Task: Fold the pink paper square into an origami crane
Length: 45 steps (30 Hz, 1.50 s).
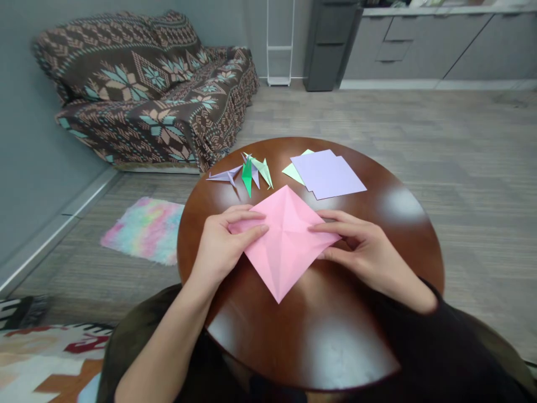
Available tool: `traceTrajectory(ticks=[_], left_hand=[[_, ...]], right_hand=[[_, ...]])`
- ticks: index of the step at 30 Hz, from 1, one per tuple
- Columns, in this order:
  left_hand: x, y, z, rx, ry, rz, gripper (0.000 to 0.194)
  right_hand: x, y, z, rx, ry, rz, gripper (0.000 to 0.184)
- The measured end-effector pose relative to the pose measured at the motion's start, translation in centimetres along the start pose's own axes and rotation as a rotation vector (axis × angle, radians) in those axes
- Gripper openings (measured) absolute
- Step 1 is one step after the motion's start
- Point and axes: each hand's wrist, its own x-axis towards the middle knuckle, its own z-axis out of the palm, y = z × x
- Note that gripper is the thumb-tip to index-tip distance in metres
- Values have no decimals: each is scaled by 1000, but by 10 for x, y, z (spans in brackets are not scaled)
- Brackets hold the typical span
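Observation:
A creased sheet of pink origami paper point(283, 246) is spread as a diamond between my hands, one point toward me. My left hand point(229, 238) grips its left corner, thumb on top and fingers along the upper left edge. On the other side, my right hand point(356, 240) holds the right corner, with fingers over the top and the thumb at the lower edge. Fold lines cross at the paper's middle. Beyond it lie several folded paper cranes, among them a green crane point(247, 174) and a purple crane point(226, 176).
Purple paper sheets point(329, 173) lie over a light green sheet point(294, 172) at the back of the round brown table point(403, 246). A patterned sofa point(159, 106) stands beyond on the left, near a fluffy rainbow rug point(146, 229). Grey cabinets point(419, 50) line the far wall.

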Motion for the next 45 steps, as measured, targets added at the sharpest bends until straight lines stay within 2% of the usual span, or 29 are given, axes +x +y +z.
traceTrajectory(ticks=[4, 7, 12, 15, 20, 25, 31, 34, 39, 41, 44, 45], left_hand=[[-2, 5, 1, 127, 48, 66, 22], [-5, 8, 4, 182, 57, 98, 18], [-8, 15, 6, 158, -17, 79, 20], [-9, 18, 5, 138, -56, 50, 24], [-13, 16, 9, 204, -42, 46, 18], [-14, 19, 12, 244, -9, 25, 16], [-9, 17, 9, 181, -67, -4, 26], [-11, 16, 12, 257, -60, 66, 27], [-21, 21, 21, 466, -110, 280, 23], [-23, 23, 23, 524, -117, 306, 23], [-22, 23, 22, 571, -106, 290, 30], [-21, 23, 21, 575, -101, 278, 36]], right_hand=[[-1, -4, 0, 105, 5, 103, 46], [0, -8, 1, 128, 14, 213, 47], [0, -10, 2, 90, 53, 311, 50], [0, -10, 1, 20, 86, 300, 43], [-1, -12, 7, -121, 166, 247, 27], [-2, -9, 11, -229, 220, 187, 27], [-1, -2, 8, -268, 227, 178, 29], [-2, -3, 13, -321, 228, 111, 31], [-3, -15, 25, -496, 211, -61, 30], [-5, -20, 26, -544, 173, -101, 37], [-6, -23, 25, -457, 110, -72, 67], [-6, -23, 24, -421, 94, -66, 71]])
